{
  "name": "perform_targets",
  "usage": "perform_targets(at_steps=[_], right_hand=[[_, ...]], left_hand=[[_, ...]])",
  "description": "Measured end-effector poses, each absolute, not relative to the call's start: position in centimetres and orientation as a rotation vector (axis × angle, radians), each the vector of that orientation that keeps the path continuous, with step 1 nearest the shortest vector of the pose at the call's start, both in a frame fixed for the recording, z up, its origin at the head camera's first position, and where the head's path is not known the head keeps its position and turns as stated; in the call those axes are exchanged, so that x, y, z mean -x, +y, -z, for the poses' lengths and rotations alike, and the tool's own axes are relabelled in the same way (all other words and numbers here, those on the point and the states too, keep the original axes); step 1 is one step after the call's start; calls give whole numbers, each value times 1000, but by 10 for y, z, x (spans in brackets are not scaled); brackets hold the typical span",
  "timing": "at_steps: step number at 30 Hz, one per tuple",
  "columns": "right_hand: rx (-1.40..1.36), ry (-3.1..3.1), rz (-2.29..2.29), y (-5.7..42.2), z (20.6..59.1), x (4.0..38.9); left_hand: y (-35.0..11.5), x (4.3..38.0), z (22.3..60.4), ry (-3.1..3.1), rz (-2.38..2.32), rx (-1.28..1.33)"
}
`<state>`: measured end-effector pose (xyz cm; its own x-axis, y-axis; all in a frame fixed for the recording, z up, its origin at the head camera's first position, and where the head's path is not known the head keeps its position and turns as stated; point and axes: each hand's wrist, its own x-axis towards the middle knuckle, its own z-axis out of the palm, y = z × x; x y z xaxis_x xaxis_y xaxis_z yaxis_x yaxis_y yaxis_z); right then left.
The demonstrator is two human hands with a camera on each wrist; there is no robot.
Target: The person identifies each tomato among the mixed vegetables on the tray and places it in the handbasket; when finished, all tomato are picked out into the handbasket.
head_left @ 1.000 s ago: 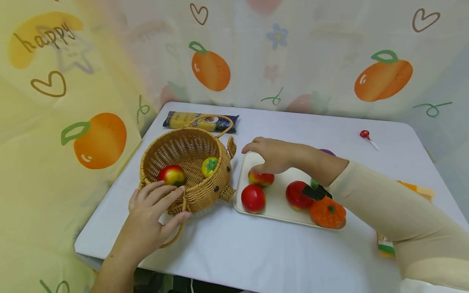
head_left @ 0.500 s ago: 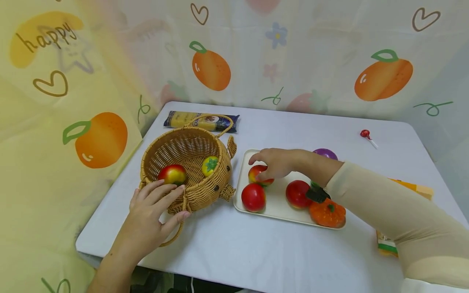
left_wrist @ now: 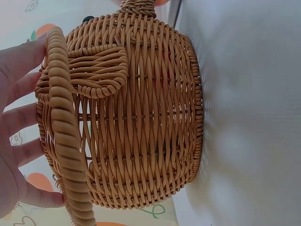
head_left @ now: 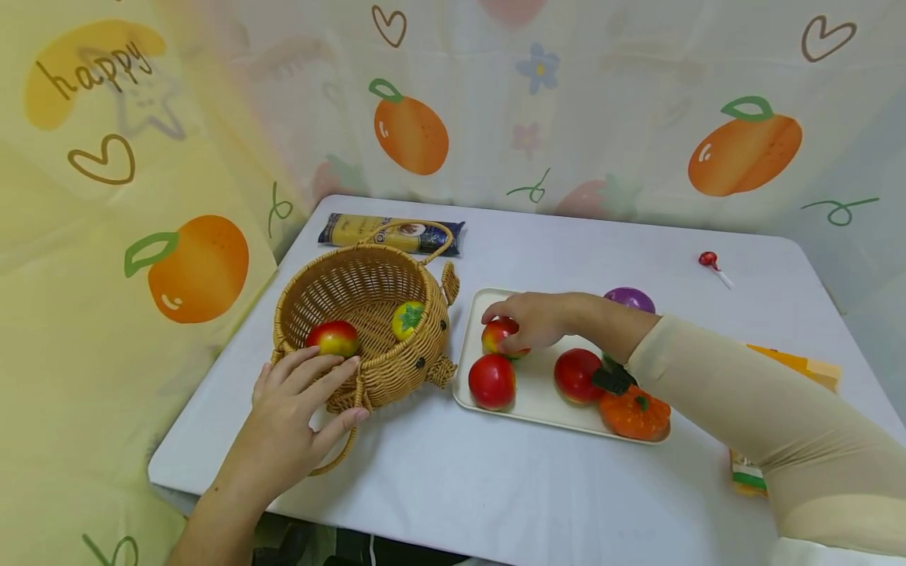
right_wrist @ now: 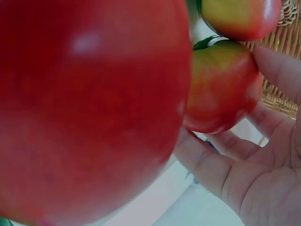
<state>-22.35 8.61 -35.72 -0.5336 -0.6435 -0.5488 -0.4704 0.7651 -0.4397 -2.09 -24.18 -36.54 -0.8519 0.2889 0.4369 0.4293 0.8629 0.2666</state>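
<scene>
My right hand [head_left: 536,318] reaches over the tray's left end and holds a red-and-yellow toy fruit [right_wrist: 225,89] with a green calyx, thumb on one side and fingers curved round the other. Directly in front of it lies a redder round fruit [head_left: 491,382]. My left hand [head_left: 286,432] rests on the near rim of a wicker basket [head_left: 396,373], fingers spread and fairly straight. Inside the basket sit a red-and-yellow fruit [head_left: 333,338] and a yellow one with a green calyx [head_left: 408,320]. The left wrist view shows the woven side and a looped handle [left_wrist: 66,127].
The cream tray [head_left: 538,417] also carries a red fruit [head_left: 576,376], an orange pumpkin [head_left: 635,413] and a purple item [head_left: 630,299], partly behind my forearm. A pasta packet [head_left: 354,229] lies behind the basket. A lollipop [head_left: 710,261] and a yellow-orange packet [head_left: 750,475] are at right.
My right hand has come down and slightly right onto the red-and-yellow fruit, its fingers closing round it. My left hand stays at the basket rim.
</scene>
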Motion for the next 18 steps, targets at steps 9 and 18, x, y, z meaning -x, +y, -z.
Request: perform_targets(at_steps=[9, 18], right_hand=[[864, 2240, 296, 90, 355, 226], [797, 2272, 361, 99, 333, 229]], left_hand=[[-242, 21, 366, -2635, 506, 534], [-242, 21, 367, -2628, 514, 539]])
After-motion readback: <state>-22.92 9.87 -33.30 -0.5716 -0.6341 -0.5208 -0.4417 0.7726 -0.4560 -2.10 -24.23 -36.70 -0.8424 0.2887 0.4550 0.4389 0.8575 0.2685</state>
